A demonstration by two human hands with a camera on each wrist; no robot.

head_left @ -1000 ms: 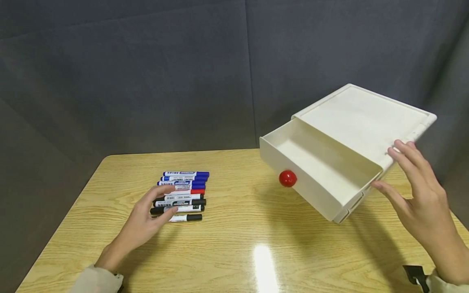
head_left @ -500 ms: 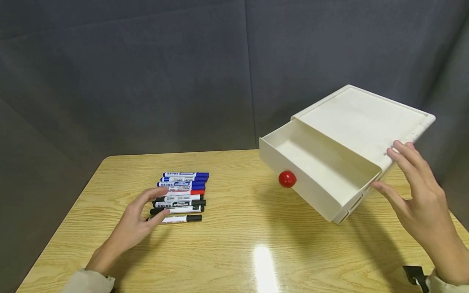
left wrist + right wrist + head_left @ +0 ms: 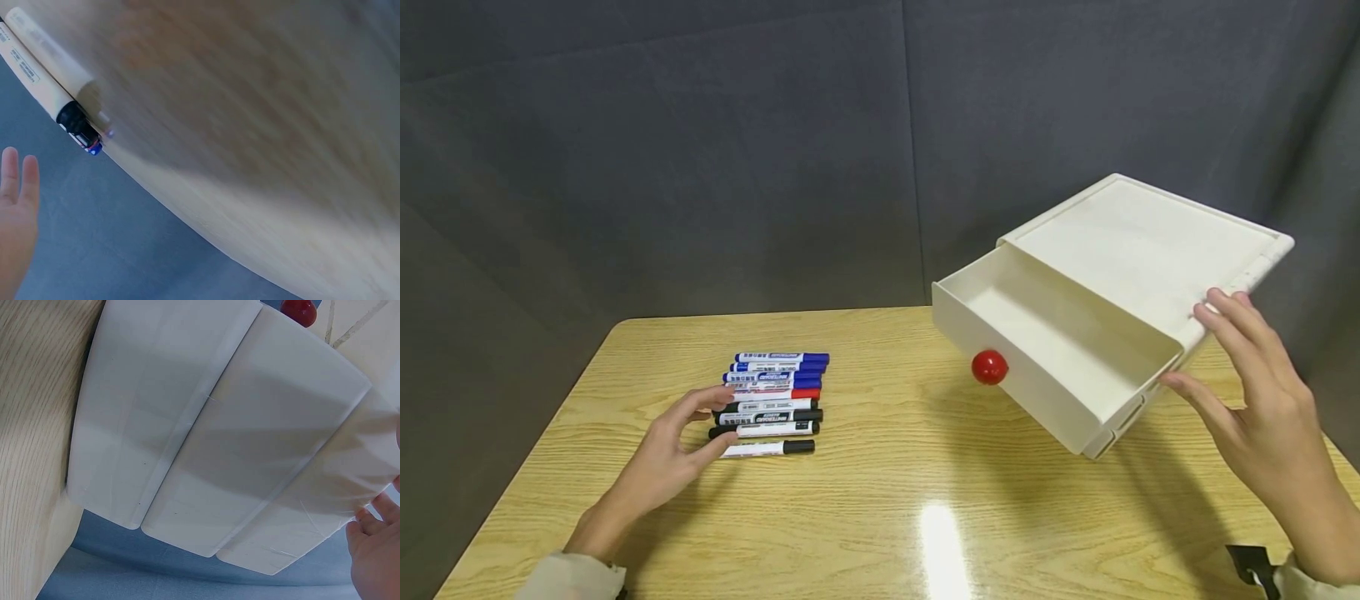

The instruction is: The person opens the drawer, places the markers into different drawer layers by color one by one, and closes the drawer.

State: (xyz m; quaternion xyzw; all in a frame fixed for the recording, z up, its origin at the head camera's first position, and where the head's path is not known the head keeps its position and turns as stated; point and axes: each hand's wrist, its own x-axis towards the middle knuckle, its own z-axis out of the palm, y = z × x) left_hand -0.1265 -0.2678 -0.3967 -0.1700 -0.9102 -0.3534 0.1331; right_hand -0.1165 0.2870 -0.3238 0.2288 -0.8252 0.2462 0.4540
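Cream-white plastic makes up the box (image 3: 1150, 250) at three o'clock in the head view; its top drawer (image 3: 1037, 396) stands open towards eight o'clock, with a round red knob (image 3: 989, 367) on the front panel; the right hand (image 3: 1270, 412) lies at the box's four o'clock side, fingers spread and nearly straight, the fingertips resting on the upper edge and the thumb near the front corner; the right wrist view shows three stacked tiers along the side, the fingers at the topmost one.

Whiteboard markers (image 3: 771, 417) lie in a row at eight o'clock on the wood-grain counter (image 3: 850, 517), caps pointing to three o'clock; blue caps are at the row's twelve o'clock end, then a red one, then black ones, the marker at the six o'clock end set slightly apart; the left hand (image 3: 658, 458) is at the row's eight o'clock side, holding nothing, a wide gap between thumb and bent forefinger; whether it touches a marker, one cannot tell; dark grey cloth (image 3: 760, 167) hangs behind, at twelve o'clock.
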